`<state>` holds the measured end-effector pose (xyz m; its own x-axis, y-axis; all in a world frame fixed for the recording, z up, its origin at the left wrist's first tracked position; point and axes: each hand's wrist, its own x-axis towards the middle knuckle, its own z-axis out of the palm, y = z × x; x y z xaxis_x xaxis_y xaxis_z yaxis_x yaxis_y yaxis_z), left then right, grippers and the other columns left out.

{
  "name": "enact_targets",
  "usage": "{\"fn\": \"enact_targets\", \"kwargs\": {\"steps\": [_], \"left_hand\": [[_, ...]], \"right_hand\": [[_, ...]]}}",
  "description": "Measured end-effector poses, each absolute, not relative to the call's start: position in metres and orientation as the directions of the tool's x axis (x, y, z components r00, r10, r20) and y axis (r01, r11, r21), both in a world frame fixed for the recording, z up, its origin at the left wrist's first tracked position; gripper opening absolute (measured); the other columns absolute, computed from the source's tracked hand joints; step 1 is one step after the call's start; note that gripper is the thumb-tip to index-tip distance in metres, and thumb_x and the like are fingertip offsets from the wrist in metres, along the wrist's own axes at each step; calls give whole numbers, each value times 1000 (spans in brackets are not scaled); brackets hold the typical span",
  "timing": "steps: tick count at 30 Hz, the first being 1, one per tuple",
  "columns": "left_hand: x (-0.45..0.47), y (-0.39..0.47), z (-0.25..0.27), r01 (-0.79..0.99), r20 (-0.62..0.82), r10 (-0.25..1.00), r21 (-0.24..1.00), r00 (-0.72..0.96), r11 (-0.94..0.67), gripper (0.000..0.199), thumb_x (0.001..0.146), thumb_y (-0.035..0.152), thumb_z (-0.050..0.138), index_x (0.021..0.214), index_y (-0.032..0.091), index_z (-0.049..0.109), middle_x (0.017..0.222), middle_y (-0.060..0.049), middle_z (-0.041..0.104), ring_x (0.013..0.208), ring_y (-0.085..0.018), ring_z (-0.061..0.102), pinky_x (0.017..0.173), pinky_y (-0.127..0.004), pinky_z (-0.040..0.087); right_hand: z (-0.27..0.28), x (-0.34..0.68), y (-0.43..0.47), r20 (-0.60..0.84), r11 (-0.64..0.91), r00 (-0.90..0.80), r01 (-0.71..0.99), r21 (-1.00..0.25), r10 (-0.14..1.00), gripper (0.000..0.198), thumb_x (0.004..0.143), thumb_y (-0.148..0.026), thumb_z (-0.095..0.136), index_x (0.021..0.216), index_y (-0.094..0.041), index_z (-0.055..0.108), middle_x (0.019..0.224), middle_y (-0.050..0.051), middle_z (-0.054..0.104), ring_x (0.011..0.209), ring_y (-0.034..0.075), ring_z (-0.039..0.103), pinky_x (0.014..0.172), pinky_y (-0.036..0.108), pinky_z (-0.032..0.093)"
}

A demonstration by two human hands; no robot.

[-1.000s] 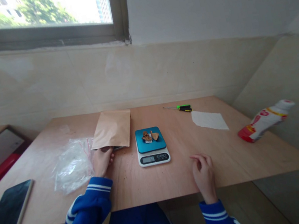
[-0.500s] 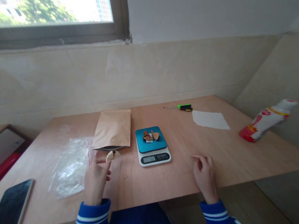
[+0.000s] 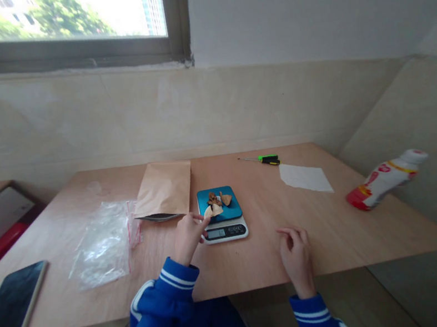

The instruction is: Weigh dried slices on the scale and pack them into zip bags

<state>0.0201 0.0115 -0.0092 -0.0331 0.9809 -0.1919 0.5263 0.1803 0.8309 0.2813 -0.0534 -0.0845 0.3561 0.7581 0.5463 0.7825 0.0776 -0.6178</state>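
Observation:
A small kitchen scale with a blue platform stands mid-table. Brown dried pieces lie on its platform, one of them wedge-shaped. My left hand pinches a pale dried slice between thumb and fingertips, over the platform's front left corner; whether the slice touches the platform I cannot tell. The digits on the display are too small to read. My right hand rests on the table right of the scale, fingers curled in with nothing visible in them. An open brown paper pouch lies behind my left hand.
A clear zip bag and a phone lie at the left of the wooden table. Toward the back right are a green-and-black screwdriver and a white paper sheet. A red-and-white bottle is at the right.
My left hand has carried the pale dried slice rightward, from in front of the pouch's mouth to the scale's platform. My right hand has stayed in place.

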Motion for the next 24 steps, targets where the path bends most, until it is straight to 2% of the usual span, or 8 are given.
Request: {"fn": "enact_targets", "kwargs": {"steps": [5,10,13,15,17,19,21,24], "left_hand": [[19,11,-10,665,-65,992,738,-105,119,42,78,53,54,95,16,62,58,-3,65,57,-20,63,53,-27,40],[-3,-12,-2,659,43,986,748,-162,76,41,85,53,43,98,19,61,60,0,64,59,-19,64,57,-28,43],[-27,-19,-12,689,107,960,718,-258,105,40,85,48,39,96,17,61,73,-6,68,69,-23,66,64,-32,47],[-45,-18,-24,744,239,919,663,-314,82,37,82,43,41,90,15,63,90,-13,69,90,-28,65,80,-39,48],[-62,-13,-36,754,319,881,654,-350,63,38,80,41,41,95,14,62,102,-15,67,101,-30,61,88,-43,46],[-76,-6,-45,711,299,870,698,-393,81,39,78,39,43,101,13,61,103,-15,66,99,-30,62,89,-45,47],[-84,2,-50,610,200,893,786,-404,100,39,75,37,48,102,13,60,103,-14,66,94,-29,63,86,-44,48],[-89,15,-54,437,37,912,885,-409,160,40,71,36,53,104,13,60,89,-10,67,78,-24,65,72,-39,52]], "right_hand": [[-85,281,-54,540,70,367,777,-626,758,24,85,-21,40,83,-15,63,89,11,55,84,24,57,80,39,47],[-84,279,-55,529,60,373,773,-632,762,23,84,-21,40,83,-16,63,90,11,55,84,24,57,79,39,47],[-83,279,-55,520,54,375,770,-635,767,23,84,-21,40,83,-16,63,90,11,55,84,24,57,80,40,47],[-83,279,-55,520,57,374,768,-637,768,23,84,-20,40,83,-17,62,90,11,55,84,24,57,80,40,46],[-83,280,-55,523,65,369,768,-637,768,23,84,-20,40,83,-16,62,90,11,55,85,24,57,80,40,47],[-83,280,-54,526,72,361,770,-634,770,23,84,-20,40,83,-16,62,90,11,55,86,25,57,81,40,47],[-83,280,-54,525,70,356,775,-628,773,23,84,-20,40,84,-15,63,90,11,55,86,25,57,81,40,47],[-83,280,-55,522,61,357,779,-624,775,24,85,-21,40,84,-15,63,90,11,54,84,24,57,80,40,47]]}}
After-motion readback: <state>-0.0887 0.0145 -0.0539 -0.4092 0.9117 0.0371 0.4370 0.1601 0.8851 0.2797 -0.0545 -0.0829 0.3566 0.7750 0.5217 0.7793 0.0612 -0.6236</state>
